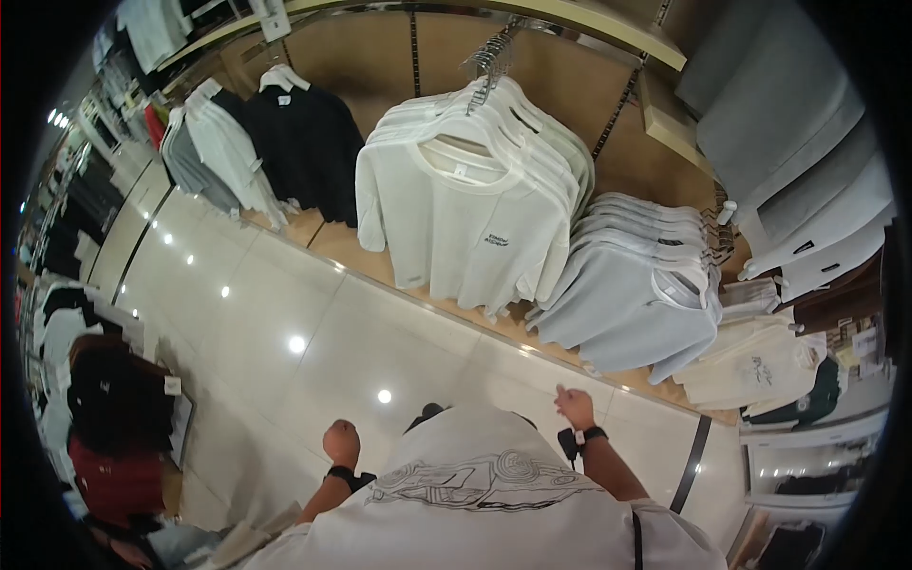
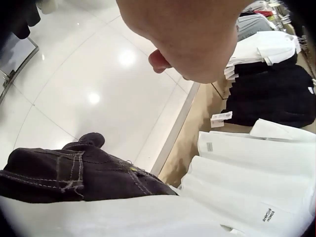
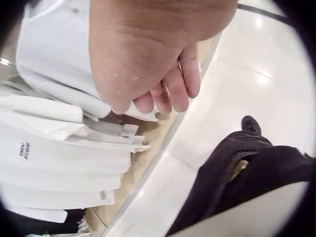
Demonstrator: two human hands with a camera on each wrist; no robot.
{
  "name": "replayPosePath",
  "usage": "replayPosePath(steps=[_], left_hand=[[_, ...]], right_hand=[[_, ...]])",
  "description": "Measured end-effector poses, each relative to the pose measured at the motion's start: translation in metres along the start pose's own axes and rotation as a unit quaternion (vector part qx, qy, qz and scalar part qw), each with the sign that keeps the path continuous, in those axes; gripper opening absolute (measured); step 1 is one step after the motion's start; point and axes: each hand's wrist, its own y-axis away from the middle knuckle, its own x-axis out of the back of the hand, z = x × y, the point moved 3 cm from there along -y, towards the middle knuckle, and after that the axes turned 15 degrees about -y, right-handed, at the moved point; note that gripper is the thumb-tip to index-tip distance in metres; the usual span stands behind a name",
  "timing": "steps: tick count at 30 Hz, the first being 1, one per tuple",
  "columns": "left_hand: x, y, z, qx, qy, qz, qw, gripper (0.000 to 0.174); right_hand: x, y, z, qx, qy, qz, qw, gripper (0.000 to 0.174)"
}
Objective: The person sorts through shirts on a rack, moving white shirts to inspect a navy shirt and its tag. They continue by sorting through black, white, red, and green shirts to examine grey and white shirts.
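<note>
My left hand [image 1: 342,444] hangs over the tiled floor to the left of my body, fingers loosely curled around nothing. In the left wrist view the base of that hand [image 2: 185,42] fills the top, most fingers hidden behind it. My right hand [image 1: 575,407] is held out on the other side, its fingers [image 3: 177,88] relaxed and slightly bent, holding nothing. Ahead of both hands hangs a row of white T-shirts [image 1: 465,223] with small dark lettering on the chest. Light grey-blue shirts [image 1: 632,309] hang nearest my right hand, apart from it.
Black shirts [image 1: 302,142] and other white ones hang farther left along the wall. A low wooden ledge [image 1: 418,296] runs under the rail. Dark and red garments [image 1: 119,484] are at the left, and a shelf unit [image 1: 807,456] stands at the right. Glossy tiles [image 1: 275,313] cover the floor.
</note>
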Motion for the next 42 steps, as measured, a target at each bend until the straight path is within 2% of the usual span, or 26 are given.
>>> replayPosePath(steps=[2,3,4,5,6,8,9,11,16,18,19,20,22,23,25,26,28,31,32,34,36,38,42], left_hand=[[0.003,-0.021,0.002,-0.008,-0.004,-0.015,1.000,0.022],[-0.006,-0.039,0.002,-0.003,0.017,-0.065,0.998,0.022],[-0.012,-0.053,0.003,0.002,0.037,-0.115,0.993,0.021],[0.008,-0.063,0.022,0.004,0.092,-0.194,0.977,0.019],[0.008,-0.080,0.029,-0.004,0.087,-0.197,0.976,0.019],[0.003,-0.112,0.056,-0.123,0.152,-0.168,0.966,0.024],[0.004,-0.126,0.071,-0.162,0.143,-0.156,0.964,0.026],[0.022,-0.151,0.109,-0.210,0.158,-0.126,0.957,0.027],[0.122,-0.187,0.225,-0.334,0.263,0.045,0.904,0.024],[0.183,-0.198,0.276,-0.352,0.264,0.085,0.894,0.024],[0.214,-0.204,0.296,-0.379,0.254,0.110,0.883,0.028],[0.241,-0.209,0.318,-0.407,0.245,0.136,0.870,0.032],[0.287,-0.216,0.361,-0.447,0.222,0.199,0.844,0.050],[0.304,-0.225,0.379,-0.447,0.215,0.200,0.845,0.050],[0.329,-0.238,0.419,-0.517,0.182,0.244,0.800,0.071],[0.337,-0.246,0.436,-0.517,0.177,0.241,0.802,0.071],[0.346,-0.260,0.467,-0.550,0.171,0.223,0.787,0.087],[0.344,-0.278,0.500,-0.562,0.133,0.177,0.797,0.095],[0.340,-0.282,0.505,-0.560,0.127,0.169,0.801,0.095],[0.328,-0.290,0.513,-0.568,0.132,0.127,0.802,0.098],[0.314,-0.303,0.512,-0.543,0.162,0.098,0.818,0.098],[0.310,-0.311,0.513,-0.530,0.100,0.136,0.831,0.093],[0.308,-0.324,0.515,-0.551,0.065,0.135,0.821,0.088]], right_hand=[[-0.005,-0.019,-0.053,0.033,0.015,0.051,0.998,0.048],[-0.007,-0.037,-0.069,0.149,0.104,0.083,0.980,0.044],[-0.009,-0.057,-0.082,0.259,0.194,0.114,0.939,0.040],[-0.007,-0.058,-0.113,0.269,0.119,0.123,0.948,0.033],[-0.002,-0.047,-0.159,0.281,0.046,0.131,0.950,0.030],[0.002,-0.036,-0.221,0.376,-0.017,0.168,0.911,0.019],[0.003,-0.038,-0.241,0.375,-0.016,0.169,0.912,0.019],[0.009,-0.045,-0.276,0.384,-0.077,0.262,0.882,0.020],[0.024,-0.055,-0.360,0.429,-0.114,0.261,0.857,0.028],[0.031,-0.063,-0.392,0.444,-0.164,0.280,0.835,0.029],[0.033,-0.069,-0.405,0.472,-0.130,0.280,0.825,0.030],[0.035,-0.080,-0.414,0.472,-0.137,0.280,0.825,0.030],[0.039,-0.105,-0.432,0.478,-0.205,0.252,0.816,0.033],[0.040,-0.115,-0.441,0.476,-0.211,0.250,0.816,0.033],[0.040,-0.137,-0.459,0.441,-0.266,0.178,0.838,0.028],[0.041,-0.148,-0.467,0.437,-0.269,0.177,0.840,0.028],[0.037,-0.164,-0.484,0.482,-0.201,0.170,0.836,0.017],[0.029,-0.171,-0.499,0.479,-0.146,0.156,0.852,0.021],[0.024,-0.176,-0.498,0.471,-0.148,0.151,0.856,0.021],[0.016,-0.177,-0.500,0.544,-0.094,0.163,0.818,0.021],[0.014,-0.175,-0.499,0.536,-0.098,0.166,0.822,0.019],[0.013,-0.174,-0.499,0.532,-0.100,0.175,0.823,0.017],[0.005,-0.162,-0.501,0.539,-0.073,0.168,0.822,0.017]])
